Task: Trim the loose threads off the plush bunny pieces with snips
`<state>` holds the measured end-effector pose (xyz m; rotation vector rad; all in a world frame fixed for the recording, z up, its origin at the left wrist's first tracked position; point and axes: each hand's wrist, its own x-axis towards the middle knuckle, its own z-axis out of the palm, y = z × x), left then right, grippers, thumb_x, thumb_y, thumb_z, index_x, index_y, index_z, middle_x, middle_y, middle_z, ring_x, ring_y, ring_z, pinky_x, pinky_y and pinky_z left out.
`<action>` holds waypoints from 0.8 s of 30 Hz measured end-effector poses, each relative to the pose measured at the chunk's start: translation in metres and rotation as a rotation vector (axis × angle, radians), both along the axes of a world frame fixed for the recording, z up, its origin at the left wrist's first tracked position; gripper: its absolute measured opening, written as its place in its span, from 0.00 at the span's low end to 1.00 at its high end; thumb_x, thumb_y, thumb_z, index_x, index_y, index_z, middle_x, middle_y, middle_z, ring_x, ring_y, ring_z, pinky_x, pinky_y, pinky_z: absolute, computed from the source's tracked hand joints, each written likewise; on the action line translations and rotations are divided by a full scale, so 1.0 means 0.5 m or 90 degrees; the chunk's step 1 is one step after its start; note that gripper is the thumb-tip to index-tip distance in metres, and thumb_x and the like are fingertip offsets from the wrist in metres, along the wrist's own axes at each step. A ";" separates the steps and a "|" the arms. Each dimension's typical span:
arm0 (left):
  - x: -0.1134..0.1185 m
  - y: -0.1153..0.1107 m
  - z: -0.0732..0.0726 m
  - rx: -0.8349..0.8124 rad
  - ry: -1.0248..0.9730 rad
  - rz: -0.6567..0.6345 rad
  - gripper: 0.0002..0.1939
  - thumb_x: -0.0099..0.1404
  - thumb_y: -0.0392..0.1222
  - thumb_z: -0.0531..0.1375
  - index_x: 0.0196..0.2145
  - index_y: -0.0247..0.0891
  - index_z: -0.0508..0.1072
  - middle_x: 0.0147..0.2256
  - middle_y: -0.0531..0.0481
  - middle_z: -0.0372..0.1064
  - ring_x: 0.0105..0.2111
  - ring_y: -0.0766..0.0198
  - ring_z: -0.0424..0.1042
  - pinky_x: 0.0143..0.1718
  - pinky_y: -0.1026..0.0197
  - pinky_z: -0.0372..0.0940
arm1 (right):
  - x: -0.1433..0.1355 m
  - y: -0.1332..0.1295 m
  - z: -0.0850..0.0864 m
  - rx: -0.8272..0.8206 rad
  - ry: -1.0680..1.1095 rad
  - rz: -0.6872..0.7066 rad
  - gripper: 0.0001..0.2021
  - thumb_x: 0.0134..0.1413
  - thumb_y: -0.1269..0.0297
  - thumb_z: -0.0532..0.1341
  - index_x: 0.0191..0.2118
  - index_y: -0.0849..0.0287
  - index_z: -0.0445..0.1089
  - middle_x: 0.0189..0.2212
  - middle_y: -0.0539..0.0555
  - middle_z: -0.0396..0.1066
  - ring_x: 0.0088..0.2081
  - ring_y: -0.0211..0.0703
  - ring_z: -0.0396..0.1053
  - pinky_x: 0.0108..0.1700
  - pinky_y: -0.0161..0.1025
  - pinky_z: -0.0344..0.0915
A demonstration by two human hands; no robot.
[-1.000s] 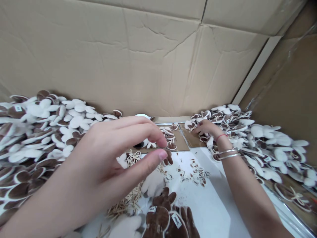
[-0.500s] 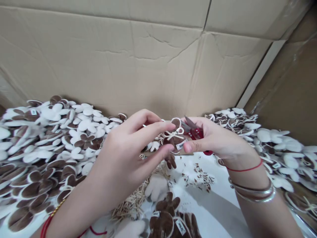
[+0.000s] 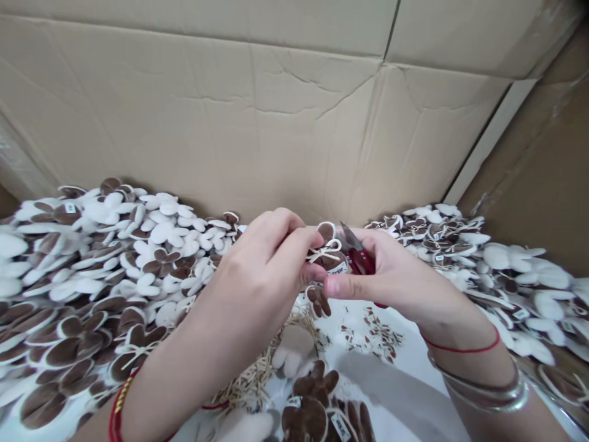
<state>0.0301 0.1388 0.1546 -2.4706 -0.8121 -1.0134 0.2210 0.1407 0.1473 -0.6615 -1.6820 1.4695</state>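
Note:
A small brown plush rabbit-shaped piece point(image 3: 327, 232) with white edging is held up between both hands. It carries a cream string bow point(image 3: 326, 250) and a white label point(image 3: 338, 270). The thumb and fingers of my left hand point(image 3: 271, 264) are closed on its left side by the bow. My right hand point(image 3: 391, 264) holds red-handled scissors point(image 3: 363, 261), blades pointing up and left beside the piece. My right thumb presses near the label at the piece's lower edge; the fingers behind are mostly hidden.
Heaps of white and brown plush pieces lie at left point(image 3: 83, 276) and right point(image 3: 506, 264). Cut cream strings point(image 3: 248, 374), brown scraps point(image 3: 384, 331) and more brown pieces point(image 3: 315, 393) rest on the white table point(image 3: 396, 399). A cardboard wall point(image 3: 276, 135) stands behind.
My left fingers have closed in from a looser, spread pose onto the piece at the bow. My right thumb has moved left along its lower edge. The scissors stay in my right hand.

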 end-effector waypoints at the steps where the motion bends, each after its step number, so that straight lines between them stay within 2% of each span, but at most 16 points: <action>1: 0.001 -0.003 0.000 0.006 0.009 0.003 0.07 0.69 0.30 0.51 0.39 0.33 0.69 0.35 0.46 0.67 0.34 0.61 0.68 0.35 0.60 0.65 | -0.005 -0.006 -0.001 -0.001 -0.002 -0.011 0.12 0.48 0.68 0.72 0.35 0.59 0.68 0.27 0.45 0.60 0.27 0.32 0.54 0.28 0.32 0.54; 4: 0.000 -0.007 0.001 -0.001 0.030 0.013 0.08 0.69 0.29 0.49 0.36 0.35 0.67 0.34 0.47 0.65 0.33 0.61 0.66 0.33 0.60 0.64 | -0.016 -0.020 -0.002 0.010 -0.020 -0.057 0.15 0.45 0.65 0.73 0.31 0.59 0.66 0.26 0.45 0.59 0.28 0.34 0.54 0.28 0.33 0.51; 6: 0.000 -0.006 0.001 -0.011 0.046 0.017 0.09 0.67 0.28 0.49 0.33 0.36 0.65 0.31 0.49 0.64 0.30 0.62 0.64 0.30 0.61 0.63 | -0.021 -0.027 -0.002 0.042 -0.061 -0.127 0.16 0.43 0.62 0.74 0.29 0.59 0.65 0.23 0.44 0.55 0.25 0.34 0.49 0.24 0.34 0.46; 9: 0.003 0.002 -0.004 -0.012 0.065 0.014 0.10 0.65 0.28 0.50 0.28 0.37 0.63 0.26 0.52 0.60 0.25 0.63 0.60 0.24 0.62 0.58 | -0.026 -0.034 -0.003 0.132 -0.149 -0.245 0.17 0.41 0.59 0.74 0.26 0.58 0.65 0.20 0.43 0.52 0.23 0.34 0.47 0.21 0.34 0.42; 12: 0.008 0.007 -0.008 -0.055 0.066 -0.001 0.10 0.65 0.31 0.49 0.26 0.36 0.63 0.25 0.50 0.62 0.24 0.63 0.61 0.24 0.61 0.56 | -0.025 -0.035 -0.004 0.226 -0.217 -0.276 0.16 0.45 0.59 0.72 0.25 0.57 0.64 0.21 0.44 0.55 0.23 0.35 0.49 0.22 0.34 0.45; 16: 0.005 0.003 0.003 -0.233 0.019 -0.094 0.15 0.70 0.35 0.46 0.26 0.37 0.64 0.25 0.53 0.63 0.24 0.66 0.61 0.25 0.63 0.56 | -0.014 -0.030 -0.004 0.219 -0.211 -0.201 0.15 0.51 0.62 0.69 0.24 0.57 0.62 0.20 0.44 0.53 0.22 0.33 0.48 0.21 0.34 0.44; 20: -0.005 -0.006 0.024 -0.423 -0.026 -0.210 0.18 0.73 0.38 0.46 0.24 0.38 0.61 0.22 0.57 0.58 0.23 0.70 0.59 0.23 0.67 0.57 | -0.006 -0.024 -0.005 0.125 -0.045 -0.032 0.14 0.54 0.68 0.67 0.25 0.58 0.61 0.22 0.44 0.51 0.23 0.33 0.46 0.22 0.33 0.45; 24: -0.009 -0.014 0.032 -0.545 -0.055 -0.240 0.18 0.73 0.40 0.46 0.24 0.39 0.61 0.22 0.56 0.57 0.22 0.69 0.60 0.21 0.69 0.60 | -0.007 -0.022 -0.011 0.053 0.073 0.084 0.11 0.55 0.71 0.65 0.25 0.59 0.64 0.20 0.42 0.49 0.21 0.31 0.42 0.21 0.32 0.45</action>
